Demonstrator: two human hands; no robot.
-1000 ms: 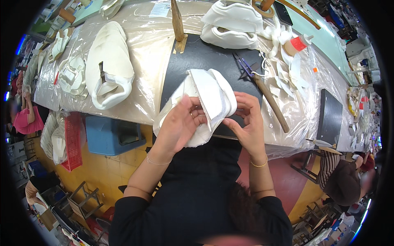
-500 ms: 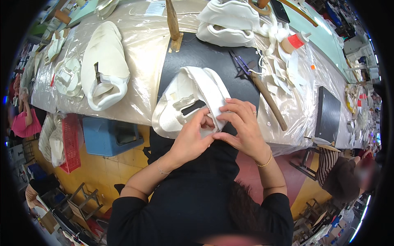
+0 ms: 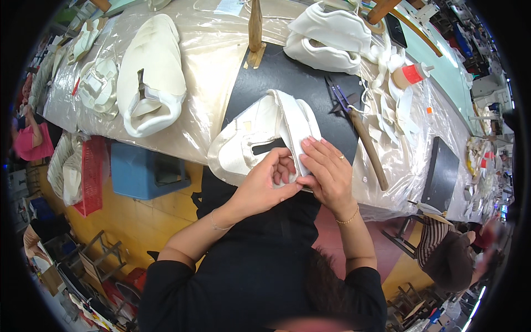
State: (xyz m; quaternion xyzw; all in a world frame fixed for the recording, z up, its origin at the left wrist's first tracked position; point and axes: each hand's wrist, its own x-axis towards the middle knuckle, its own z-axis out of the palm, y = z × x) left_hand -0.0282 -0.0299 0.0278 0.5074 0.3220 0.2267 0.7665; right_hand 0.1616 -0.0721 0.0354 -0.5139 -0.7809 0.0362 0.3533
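A white shoe upper (image 3: 235,145) with a folded, padded side stands at the front edge of a black work mat (image 3: 265,72). My left hand (image 3: 262,187) is curled at its near end, thumb and fingers around the edge. On the outside of the folded panel, my right hand (image 3: 331,176) presses with its fingers close together, and its thumb meets the lower edge beside the left thumb. A dark slot shows in the upper's middle. The left fingertips are partly hidden inside the upper.
Stacked white uppers (image 3: 329,41) lie at the mat's far side, more (image 3: 152,77) to the left. A wooden-handled hammer (image 3: 368,149), purple-handled scissors (image 3: 338,93) and a red-banded bottle (image 3: 409,76) are on the right. A blue stool (image 3: 133,171) stands below the table's left front edge.
My right hand's fingers have flattened and closed together along the folded panel. The left hand keeps its hold. The whole view has shifted slightly, moving the far tabletop things rightward.
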